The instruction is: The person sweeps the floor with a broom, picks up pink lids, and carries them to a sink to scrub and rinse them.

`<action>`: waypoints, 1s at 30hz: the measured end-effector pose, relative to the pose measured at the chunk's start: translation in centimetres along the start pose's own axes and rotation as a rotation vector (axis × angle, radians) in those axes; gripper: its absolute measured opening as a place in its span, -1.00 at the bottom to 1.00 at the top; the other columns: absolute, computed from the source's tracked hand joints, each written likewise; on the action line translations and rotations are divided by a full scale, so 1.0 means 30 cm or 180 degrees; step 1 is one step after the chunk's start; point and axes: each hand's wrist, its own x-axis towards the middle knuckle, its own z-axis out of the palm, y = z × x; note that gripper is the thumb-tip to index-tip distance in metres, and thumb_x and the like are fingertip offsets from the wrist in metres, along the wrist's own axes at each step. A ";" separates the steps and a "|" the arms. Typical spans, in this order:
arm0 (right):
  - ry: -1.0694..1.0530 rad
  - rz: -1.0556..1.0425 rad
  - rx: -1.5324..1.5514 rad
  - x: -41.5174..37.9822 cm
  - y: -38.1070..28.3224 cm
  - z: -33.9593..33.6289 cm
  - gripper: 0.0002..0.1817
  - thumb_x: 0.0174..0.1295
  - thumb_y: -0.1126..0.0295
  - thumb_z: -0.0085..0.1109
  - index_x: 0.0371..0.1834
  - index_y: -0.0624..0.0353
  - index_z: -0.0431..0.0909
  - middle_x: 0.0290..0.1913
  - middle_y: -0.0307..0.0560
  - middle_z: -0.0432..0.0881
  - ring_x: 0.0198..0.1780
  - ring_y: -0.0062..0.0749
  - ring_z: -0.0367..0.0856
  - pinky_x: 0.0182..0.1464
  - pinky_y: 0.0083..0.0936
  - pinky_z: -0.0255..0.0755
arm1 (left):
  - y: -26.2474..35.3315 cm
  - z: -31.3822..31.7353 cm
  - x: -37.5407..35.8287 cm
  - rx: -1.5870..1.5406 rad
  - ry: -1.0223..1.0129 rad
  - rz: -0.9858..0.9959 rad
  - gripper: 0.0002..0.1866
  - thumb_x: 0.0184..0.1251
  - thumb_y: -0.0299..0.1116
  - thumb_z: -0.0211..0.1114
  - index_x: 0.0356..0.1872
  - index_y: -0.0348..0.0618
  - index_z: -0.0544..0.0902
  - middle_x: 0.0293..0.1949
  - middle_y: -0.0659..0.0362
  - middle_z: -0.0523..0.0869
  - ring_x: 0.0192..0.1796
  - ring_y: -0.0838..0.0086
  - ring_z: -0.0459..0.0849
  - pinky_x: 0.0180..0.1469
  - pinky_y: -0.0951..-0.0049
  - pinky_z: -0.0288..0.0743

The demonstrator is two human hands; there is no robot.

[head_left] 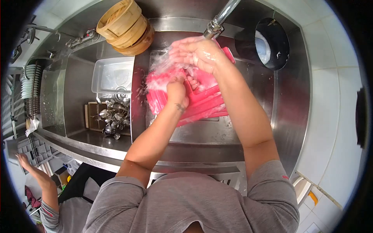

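Note:
In the deep metal sink point(210, 136), a bright pink plastic container point(202, 99) with a raised rim sits tilted under running water. My left hand point(177, 92) is closed on its inner edge, thumb on top and fingertips showing on the far side. Above the container's far part, my right hand point(200, 52) is held out wet, with its fingers stretched and nothing in it. It is just beside the faucet point(214, 29), and water splashes off to its left. Spray blurs part of the pink surface.
Stacked bamboo steamers point(126, 27) stand at the back left. The left basin holds a clear plastic tub point(112, 75) and a heap of cutlery point(116, 116). A black pan point(272, 44) hangs at right. Plates point(32, 87) stand racked far left. A co-worker's arm point(44, 182) shows lower left.

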 end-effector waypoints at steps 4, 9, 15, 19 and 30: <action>0.0379 -0.0413 0.0536 0.008 -0.020 -0.038 -0.66 0.26 0.57 -0.03 0.05 0.59 0.36 -0.04 0.36 0.54 0.03 0.02 0.59 0.13 -0.23 0.52 | -0.021 -0.051 0.011 -0.0167 0.0335 0.0009 -0.77 0.51 -0.32 -0.11 -0.25 -0.25 0.44 -0.43 0.14 0.54 -0.43 0.38 0.54 -0.20 0.30 0.61; 0.0462 0.0128 0.0649 -0.006 0.009 -0.152 -0.70 0.19 0.65 -0.05 -0.01 0.59 0.38 -0.13 0.31 0.56 -0.13 0.01 0.63 -0.01 -0.25 0.58 | -0.026 -0.067 0.003 -0.0747 0.0552 -0.0173 -0.68 0.37 -0.06 0.14 -0.38 -0.11 0.48 -0.55 0.17 0.51 -0.55 0.40 0.44 -0.46 0.38 0.41; 0.0865 -0.0574 -0.0428 -0.083 -0.034 -0.168 -0.72 0.16 0.60 0.07 -0.05 0.43 0.51 -0.20 0.06 0.63 -0.21 -0.29 0.63 -0.17 -0.50 0.54 | -0.012 -0.142 0.020 -0.0910 0.0440 -0.0157 -0.67 0.35 0.02 0.14 -0.42 0.01 0.44 -0.62 0.29 0.42 -0.63 0.50 0.32 -0.57 0.47 0.23; 0.0786 -0.0612 -0.1943 -0.094 0.003 -0.094 -0.51 0.06 0.43 0.32 0.09 0.37 0.50 -0.07 -0.03 0.63 -0.10 -0.45 0.59 -0.01 -0.53 0.44 | -0.003 -0.142 0.010 -0.0996 0.0464 -0.0099 -0.66 0.40 0.04 0.07 -0.44 0.04 0.38 -0.64 0.33 0.35 -0.62 0.56 0.28 -0.56 0.51 0.22; 0.1256 -0.1700 -0.2892 -0.013 0.048 -0.099 -0.69 0.02 0.51 0.26 -0.11 0.28 0.61 -0.25 -0.02 0.71 -0.27 -0.46 0.67 -0.11 -0.53 0.51 | 0.032 -0.196 0.045 -0.1865 0.0004 -0.0137 -0.69 0.47 -0.20 -0.13 -0.42 -0.13 0.43 -0.57 0.26 0.40 -0.54 0.50 0.34 -0.43 0.49 0.34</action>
